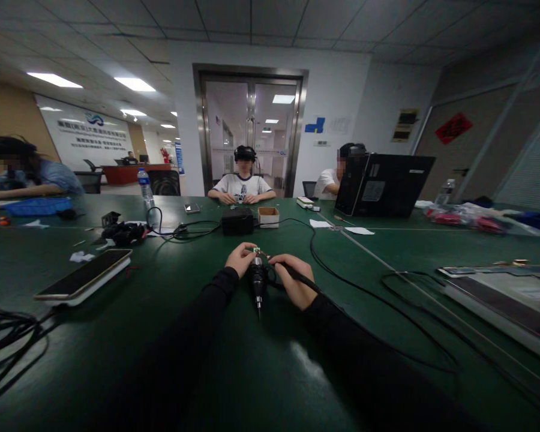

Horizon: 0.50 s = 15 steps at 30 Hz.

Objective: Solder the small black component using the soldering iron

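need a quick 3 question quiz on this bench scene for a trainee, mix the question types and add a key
1. True or false: the black tool has its pointed end facing the bottom edge of the picture.

2. Multiple choice: what sits right beside the small black box on the green table?
a) a water bottle
b) an open cardboard box
c) a roll of tape

3. Short answer: which of the wearer's hands pinches the small green piece?

Key: 1 true; 2 b; 3 the left hand.
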### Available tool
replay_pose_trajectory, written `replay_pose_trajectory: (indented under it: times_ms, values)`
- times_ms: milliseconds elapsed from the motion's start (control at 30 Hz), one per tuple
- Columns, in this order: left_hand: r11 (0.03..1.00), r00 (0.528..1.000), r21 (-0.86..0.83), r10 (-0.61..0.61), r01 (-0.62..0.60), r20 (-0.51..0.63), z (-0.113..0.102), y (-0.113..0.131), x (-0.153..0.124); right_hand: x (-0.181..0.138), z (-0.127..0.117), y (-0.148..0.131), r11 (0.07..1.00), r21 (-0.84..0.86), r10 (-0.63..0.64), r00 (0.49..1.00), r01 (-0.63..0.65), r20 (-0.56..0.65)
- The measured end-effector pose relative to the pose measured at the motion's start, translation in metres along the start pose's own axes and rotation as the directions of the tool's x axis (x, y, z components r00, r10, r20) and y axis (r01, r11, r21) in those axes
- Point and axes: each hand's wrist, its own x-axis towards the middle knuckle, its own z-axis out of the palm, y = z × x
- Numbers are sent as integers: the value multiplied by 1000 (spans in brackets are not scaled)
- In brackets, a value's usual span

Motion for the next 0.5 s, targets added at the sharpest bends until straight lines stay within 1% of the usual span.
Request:
replay_pose_trajectory:
  times_ms: [500]
  values:
    - [1000, 1000, 19, 7, -6, -11, 0, 4, -3, -1, 1, -1, 1000, -8, -1, 1000, 1, 27]
